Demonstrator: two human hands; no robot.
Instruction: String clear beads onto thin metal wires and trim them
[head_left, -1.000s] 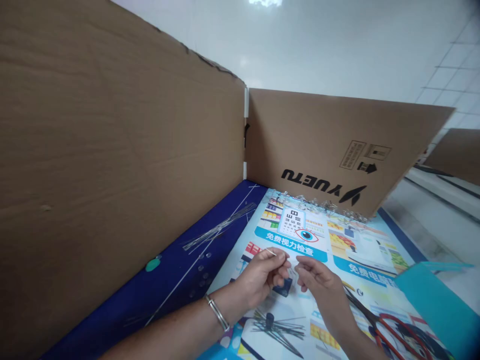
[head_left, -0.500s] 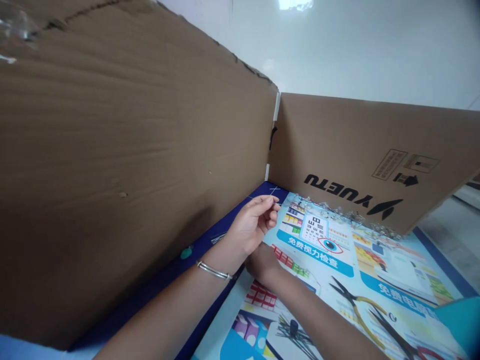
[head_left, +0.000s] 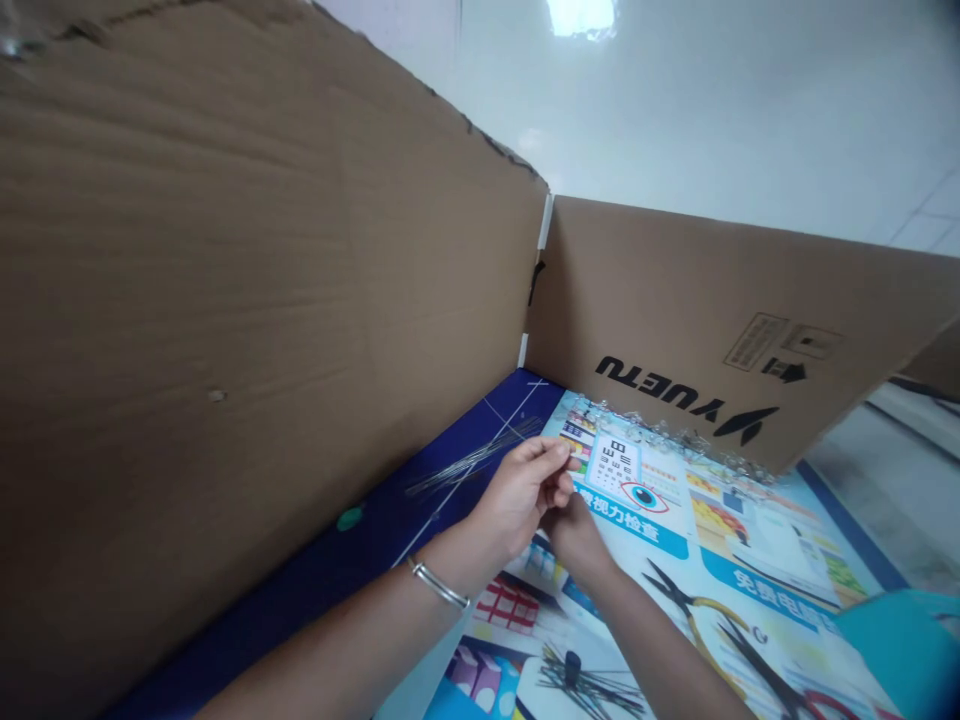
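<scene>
My left hand (head_left: 525, 490), with a silver bangle (head_left: 439, 583) at its wrist, is raised over the printed mat. Its thumb and fingers are pinched together; whatever lies between them is too small to make out. My right hand (head_left: 576, 535) is just below and beside it, its fingers mostly hidden behind the left hand. A bundle of thin wires (head_left: 469, 458) lies on the mat's dark blue strip, just left of my hands. Closer to me, a second wire bundle (head_left: 555, 680) lies around a small dark piece (head_left: 572, 668).
Tall cardboard panels stand at the left (head_left: 247, 300) and back right (head_left: 667, 290). Small clear pieces (head_left: 675, 435) line the back panel's foot. Yellow-handled pliers (head_left: 694, 605) and a red-handled tool (head_left: 772, 670) lie at right, near a teal object (head_left: 900, 640). A green blob (head_left: 349, 518) sits at left.
Both hands have shifted slightly right and nearer, with the right hand rising up to the left one. The wires on the blue strip have come into fuller view. The camera view has shifted slightly.
</scene>
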